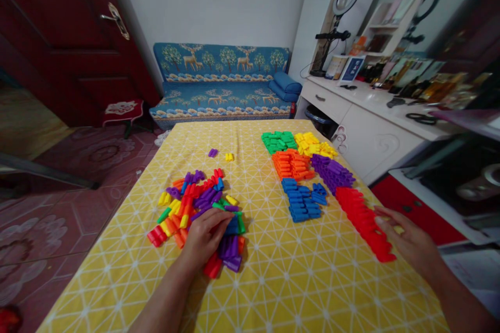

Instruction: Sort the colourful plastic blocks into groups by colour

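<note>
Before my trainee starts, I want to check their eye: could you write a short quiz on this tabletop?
1. Which plastic pile is nearest the right hand? A green; B red pile; C orange.
2. True or false: the left hand is at the sorted blue pile.
3. Fill in: beyond the mixed-colour plastic heap, a small yellow piece lies near a small ____ one.
Key: 1 B; 2 false; 3 purple one.

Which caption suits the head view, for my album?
Hands at mixed plastic pieces and red ones, beside colour-sorted groups on a yellow patterned tablecloth.
</note>
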The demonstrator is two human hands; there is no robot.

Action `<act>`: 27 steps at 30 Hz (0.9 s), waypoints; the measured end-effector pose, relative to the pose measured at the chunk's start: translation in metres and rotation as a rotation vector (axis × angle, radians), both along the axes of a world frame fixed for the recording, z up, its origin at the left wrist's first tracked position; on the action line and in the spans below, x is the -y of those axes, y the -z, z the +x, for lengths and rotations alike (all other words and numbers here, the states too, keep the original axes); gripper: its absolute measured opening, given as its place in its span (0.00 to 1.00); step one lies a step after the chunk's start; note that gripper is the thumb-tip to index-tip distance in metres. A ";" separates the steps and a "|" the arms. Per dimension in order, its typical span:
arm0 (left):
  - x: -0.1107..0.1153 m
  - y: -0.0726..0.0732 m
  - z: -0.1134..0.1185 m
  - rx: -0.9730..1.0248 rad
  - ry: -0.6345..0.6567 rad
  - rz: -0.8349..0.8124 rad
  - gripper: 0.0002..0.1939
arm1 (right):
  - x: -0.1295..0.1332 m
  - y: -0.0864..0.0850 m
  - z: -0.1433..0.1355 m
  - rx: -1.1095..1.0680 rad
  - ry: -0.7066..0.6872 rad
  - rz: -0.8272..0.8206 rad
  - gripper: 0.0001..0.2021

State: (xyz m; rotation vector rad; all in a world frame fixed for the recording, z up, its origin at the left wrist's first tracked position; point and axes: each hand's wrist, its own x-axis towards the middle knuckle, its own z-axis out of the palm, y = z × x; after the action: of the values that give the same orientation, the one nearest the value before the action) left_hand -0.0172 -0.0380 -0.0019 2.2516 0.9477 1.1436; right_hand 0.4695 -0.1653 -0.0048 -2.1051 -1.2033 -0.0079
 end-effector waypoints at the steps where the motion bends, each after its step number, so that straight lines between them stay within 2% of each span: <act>1: 0.000 0.001 0.000 -0.003 -0.001 -0.004 0.08 | 0.001 -0.004 -0.001 -0.072 -0.045 -0.016 0.23; 3: 0.000 0.002 0.000 -0.008 -0.005 -0.011 0.09 | 0.002 -0.014 -0.006 -0.111 -0.074 -0.001 0.21; 5: 0.000 0.002 0.000 -0.007 -0.019 -0.018 0.09 | -0.001 -0.027 -0.020 -0.043 -0.054 0.082 0.19; 8: 0.001 0.001 0.000 0.016 -0.088 -0.024 0.10 | -0.014 -0.038 -0.070 -0.043 -0.129 0.211 0.16; 10: 0.001 0.000 -0.002 0.048 -0.166 -0.023 0.10 | -0.025 -0.036 -0.120 -0.092 -0.296 0.233 0.14; 12: 0.001 -0.001 -0.004 0.084 -0.242 -0.020 0.09 | -0.033 -0.028 -0.175 -0.099 -0.587 0.147 0.16; 14: 0.000 -0.001 -0.007 0.109 -0.306 -0.016 0.09 | -0.039 -0.019 -0.227 -0.025 -0.877 -0.006 0.32; 16: -0.001 -0.001 -0.011 0.128 -0.348 -0.021 0.10 | -0.045 -0.013 -0.268 0.075 -1.084 -0.143 0.50; 17: -0.002 0.000 -0.012 0.136 -0.361 -0.028 0.10 | -0.050 -0.010 -0.283 0.115 -1.151 -0.185 0.55; 18: -0.003 0.000 -0.014 0.141 -0.371 -0.037 0.10 | -0.057 -0.007 -0.295 0.143 -1.194 -0.204 0.55; 21: -0.006 0.001 -0.018 0.141 -0.399 -0.058 0.10 | -0.092 0.003 -0.318 0.159 -1.183 -0.153 0.40; 24: -0.009 0.001 -0.021 0.144 -0.432 -0.061 0.09 | -0.136 0.015 -0.327 0.033 -1.034 -0.036 0.23; 27: -0.012 0.001 -0.022 0.139 -0.432 -0.050 0.10 | -0.170 0.026 -0.329 -0.202 -0.845 0.124 0.18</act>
State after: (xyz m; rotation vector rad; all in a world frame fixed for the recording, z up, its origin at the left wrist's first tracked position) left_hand -0.0389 -0.0263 -0.0027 1.9494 1.4300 1.4137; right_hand 0.1407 0.0051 -0.0304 -1.3202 -1.8074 0.4836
